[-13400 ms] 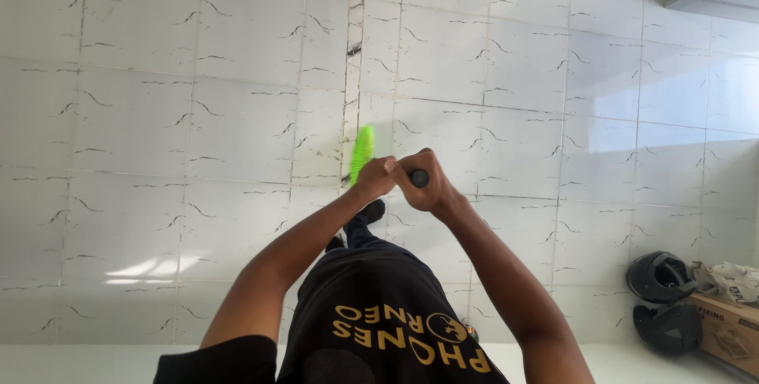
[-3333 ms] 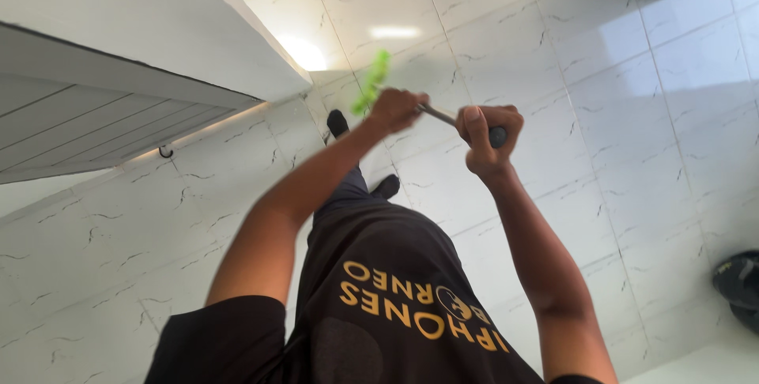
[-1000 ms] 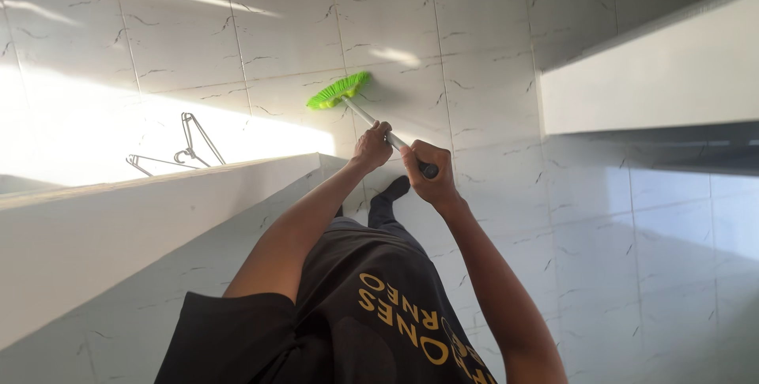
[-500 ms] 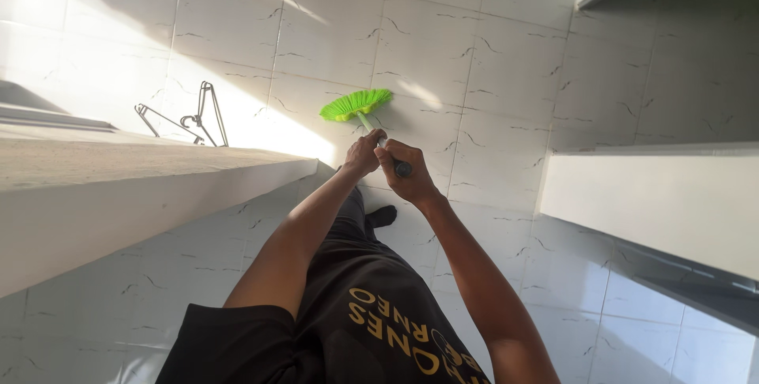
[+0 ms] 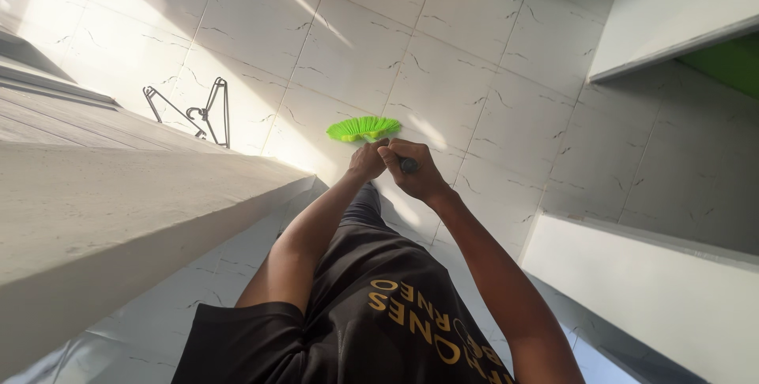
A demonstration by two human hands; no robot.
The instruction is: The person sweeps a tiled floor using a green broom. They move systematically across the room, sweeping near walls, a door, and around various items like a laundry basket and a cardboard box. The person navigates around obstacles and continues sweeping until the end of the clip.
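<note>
Both your hands grip one broom handle: your left hand [image 5: 368,161] is wrapped around it just below the bright green broom head [image 5: 364,127], and your right hand [image 5: 413,175] is clenched at its dark end. The bristles rest on the white tiled floor [image 5: 443,84], near wire hangers [image 5: 198,113].

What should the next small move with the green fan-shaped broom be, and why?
Probably a short pull of the green fan-shaped broom head toward the feet. The left hand and right hand both grip the broom's dark-capped handle, and the bristles sit on the white marble-look tiled floor ahead of the person. Steer away from the wire clothes hangers lying to the left.
</note>
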